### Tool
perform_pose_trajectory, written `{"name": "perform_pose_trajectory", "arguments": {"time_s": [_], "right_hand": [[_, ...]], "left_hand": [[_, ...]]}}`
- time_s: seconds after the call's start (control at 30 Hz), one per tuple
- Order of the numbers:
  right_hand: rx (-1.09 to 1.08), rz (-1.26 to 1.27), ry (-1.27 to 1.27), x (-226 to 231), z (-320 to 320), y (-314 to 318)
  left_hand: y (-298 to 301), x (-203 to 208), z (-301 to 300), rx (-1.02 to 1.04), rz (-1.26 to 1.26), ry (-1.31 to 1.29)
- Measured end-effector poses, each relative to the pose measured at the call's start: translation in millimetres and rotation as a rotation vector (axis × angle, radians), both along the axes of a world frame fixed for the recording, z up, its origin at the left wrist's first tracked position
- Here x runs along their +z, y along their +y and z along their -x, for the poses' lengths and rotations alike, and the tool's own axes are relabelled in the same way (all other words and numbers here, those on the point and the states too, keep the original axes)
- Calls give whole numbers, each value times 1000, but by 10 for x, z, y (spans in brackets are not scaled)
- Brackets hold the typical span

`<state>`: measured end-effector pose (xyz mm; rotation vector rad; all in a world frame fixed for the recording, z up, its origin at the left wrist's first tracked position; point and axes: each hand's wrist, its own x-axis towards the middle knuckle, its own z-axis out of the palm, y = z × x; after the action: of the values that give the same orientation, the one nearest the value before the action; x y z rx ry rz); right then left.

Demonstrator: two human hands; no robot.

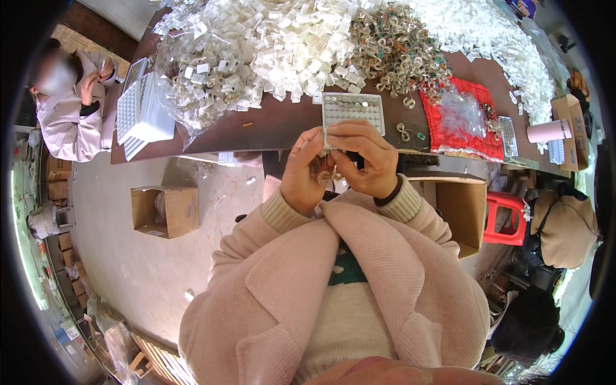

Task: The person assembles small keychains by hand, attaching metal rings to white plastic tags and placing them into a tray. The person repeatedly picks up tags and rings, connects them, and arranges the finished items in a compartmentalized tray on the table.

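Close in front of my chest, above the table's near edge, my left hand and my right hand meet with fingers pinched together. Between the fingertips is a small white plastic piece, mostly covered by them. A thin coiled wire hangs below it among the fingers; whether it is joined to the piece I cannot tell. Just beyond my hands lies a pale compartment tray with rows of small round parts in its far section. To its right, a loose coiled wire with a small green board rests on the table.
White plastic pieces and coiled wires are heaped across the dark table. Stacked white trays stand left, near a seated co-worker. Right are a red quilted cloth and pink cup. Cardboard boxes stand below.
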<state>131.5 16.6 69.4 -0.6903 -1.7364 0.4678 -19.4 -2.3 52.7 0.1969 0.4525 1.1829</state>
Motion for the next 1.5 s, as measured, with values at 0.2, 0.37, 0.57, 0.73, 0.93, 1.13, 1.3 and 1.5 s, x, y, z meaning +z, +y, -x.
{"name": "perform_pose_trajectory", "arguments": {"time_s": [0.2, 0.37, 0.57, 0.73, 0.93, 1.13, 1.3, 1.5], "right_hand": [[-6, 94, 115, -5, 27, 1], [-16, 91, 77, 5, 84, 33], [-21, 80, -14, -51, 19, -8], [32, 222, 148, -131, -31, -110], [20, 246, 53, -168, -114, -170], [-50, 161, 141, -204, -93, -236], [-63, 121, -5, -220, -200, -292], [53, 424, 340, -312, -212, -437]], "left_hand": [[11, -38, -62, -3, 6, -19], [62, -133, -24, 30, -115, -62], [47, -189, -17, 7, -95, -65], [2, -159, -63, -63, -53, -42], [-53, -124, -90, -69, -57, 57], [-125, -64, -145, -65, 0, 70], [-172, -82, -163, -28, 26, 63], [-247, -173, -191, -88, -42, 189]]}}
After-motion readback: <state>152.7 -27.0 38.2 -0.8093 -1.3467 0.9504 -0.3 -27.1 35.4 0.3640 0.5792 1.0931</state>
